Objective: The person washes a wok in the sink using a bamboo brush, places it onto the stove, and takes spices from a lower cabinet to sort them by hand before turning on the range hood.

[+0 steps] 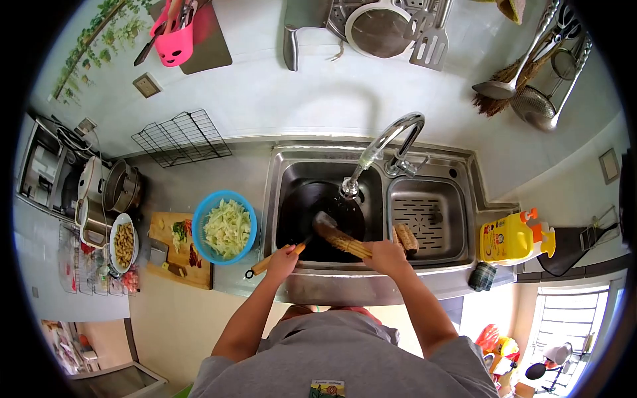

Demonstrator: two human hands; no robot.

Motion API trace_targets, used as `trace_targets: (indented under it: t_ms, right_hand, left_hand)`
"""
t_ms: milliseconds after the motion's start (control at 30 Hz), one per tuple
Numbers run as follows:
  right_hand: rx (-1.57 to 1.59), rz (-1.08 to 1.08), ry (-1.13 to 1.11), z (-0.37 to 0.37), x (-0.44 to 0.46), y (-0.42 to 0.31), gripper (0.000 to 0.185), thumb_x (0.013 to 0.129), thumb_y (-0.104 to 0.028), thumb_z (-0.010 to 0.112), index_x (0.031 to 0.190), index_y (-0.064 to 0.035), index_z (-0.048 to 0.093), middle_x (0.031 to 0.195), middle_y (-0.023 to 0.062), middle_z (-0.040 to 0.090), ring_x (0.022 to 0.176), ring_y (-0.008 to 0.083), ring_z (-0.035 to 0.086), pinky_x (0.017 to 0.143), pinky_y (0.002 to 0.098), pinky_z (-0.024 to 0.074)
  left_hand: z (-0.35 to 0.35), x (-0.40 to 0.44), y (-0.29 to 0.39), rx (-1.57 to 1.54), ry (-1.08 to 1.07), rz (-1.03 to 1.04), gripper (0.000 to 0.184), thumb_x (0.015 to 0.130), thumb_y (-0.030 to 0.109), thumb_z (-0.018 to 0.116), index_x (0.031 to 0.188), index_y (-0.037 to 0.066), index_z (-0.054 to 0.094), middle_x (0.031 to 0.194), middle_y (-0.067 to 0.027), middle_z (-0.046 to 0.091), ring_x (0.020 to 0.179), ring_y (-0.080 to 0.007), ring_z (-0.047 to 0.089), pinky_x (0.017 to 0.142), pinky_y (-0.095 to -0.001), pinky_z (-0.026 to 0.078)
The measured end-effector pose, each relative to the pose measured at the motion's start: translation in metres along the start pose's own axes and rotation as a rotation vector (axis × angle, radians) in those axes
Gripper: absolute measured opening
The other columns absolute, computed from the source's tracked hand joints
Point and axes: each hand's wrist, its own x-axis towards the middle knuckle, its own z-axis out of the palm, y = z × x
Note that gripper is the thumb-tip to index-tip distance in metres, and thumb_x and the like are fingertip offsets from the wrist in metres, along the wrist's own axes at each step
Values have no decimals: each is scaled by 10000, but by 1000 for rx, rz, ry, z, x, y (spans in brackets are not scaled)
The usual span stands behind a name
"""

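Observation:
My left hand is closed around the wooden handle of a spatula, over the front edge of the left sink basin. The spatula's metal head lies over a dark wok in that basin. My right hand grips a bamboo scrubbing brush, whose dark end meets or lies close to the spatula head; exact contact is unclear. Above the basin hangs the chrome faucet, its spout over the wok. Whether water is running cannot be made out.
Left of the sink stand a blue basket of shredded cabbage and a cutting board with chopped ingredients and a cleaver. To the right are a drain basin with a brownish sponge-like piece and a yellow detergent bottle.

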Motion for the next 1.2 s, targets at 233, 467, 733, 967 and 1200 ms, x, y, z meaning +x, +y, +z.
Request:
trace_targets:
  t_ms: [233, 467, 733, 967, 1200]
  right_hand:
    - [-195, 171, -125, -1, 34, 10, 342, 771, -244, 604, 1102, -166, 646, 899, 157, 668, 866, 335, 644, 766, 452, 518]
    - [-185, 224, -161, 28, 45, 22, 296, 787, -232, 608, 1052, -104, 641, 948, 184, 657, 931, 334, 638, 794, 434, 519]
    - [-37, 111, -119, 19, 27, -7, 267, 825, -188, 565, 1072, -114, 635, 966, 158, 670, 894, 333, 658, 756, 434, 530]
    - [-143, 297, -27, -5, 29, 1, 391, 813, -284, 635, 1176, -155, 569, 920, 153, 660, 890, 329, 639, 750, 433, 519]
    - [-186, 262, -82, 37, 50, 28, 353, 803, -276, 644, 1134, -162, 592, 921, 145, 658, 886, 329, 640, 749, 441, 517]
  left_hand:
    - [-4, -6, 1, -35, 58, -2, 402, 823, 255, 522, 1136, 23, 620, 884, -177, 677, 777, -283, 657, 698, -357, 497]
    - [-5, -11, 4, -80, 41, -9, 414, 817, 263, 528, 1136, 16, 620, 859, -174, 677, 791, -274, 658, 710, -336, 492]
    - [-7, -16, 6, -45, 33, -23, 427, 818, 289, 523, 1126, 12, 625, 865, -194, 672, 824, -305, 656, 724, -357, 498]
    - [-20, -51, 37, 291, 61, 221, 420, 842, 224, 513, 1235, 84, 558, 831, -205, 641, 776, -357, 627, 697, -434, 494]
    - [-16, -68, 25, 668, 330, 553, 490, 788, 99, 573, 1267, 195, 532, 835, -114, 516, 746, -316, 554, 640, -429, 472]
